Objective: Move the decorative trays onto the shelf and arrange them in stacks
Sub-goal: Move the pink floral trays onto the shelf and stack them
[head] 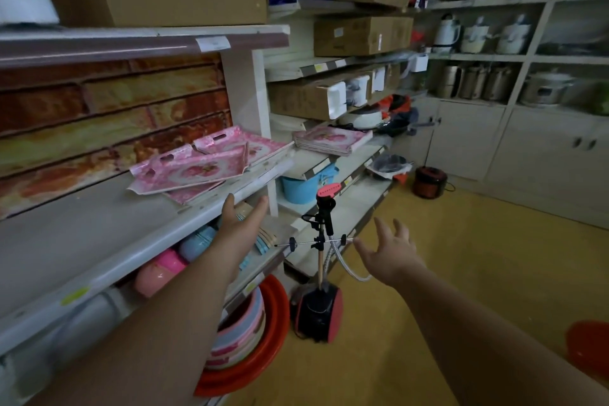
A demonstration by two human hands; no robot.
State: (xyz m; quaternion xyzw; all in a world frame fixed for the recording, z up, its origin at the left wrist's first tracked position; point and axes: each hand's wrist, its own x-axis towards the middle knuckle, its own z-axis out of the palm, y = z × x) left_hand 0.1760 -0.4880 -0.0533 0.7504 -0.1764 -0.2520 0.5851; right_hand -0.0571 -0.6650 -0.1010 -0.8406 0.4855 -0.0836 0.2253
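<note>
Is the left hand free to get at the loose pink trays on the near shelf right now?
Probably yes. The left hand is open and empty, just below the shelf edge, with the loose pink trays lying right above it near the front. Nothing stands between them; the hand only needs to rise over the lip.

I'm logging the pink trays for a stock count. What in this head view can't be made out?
- Loose pink trays: they overlap, so the count is hidden.
- Far tray stack: edges too small to count.
- Shelf label: text blurred.
- Items under the shelf: partly hidden behind the left hand.
- Red basin: cut off by the right edge.
</note>
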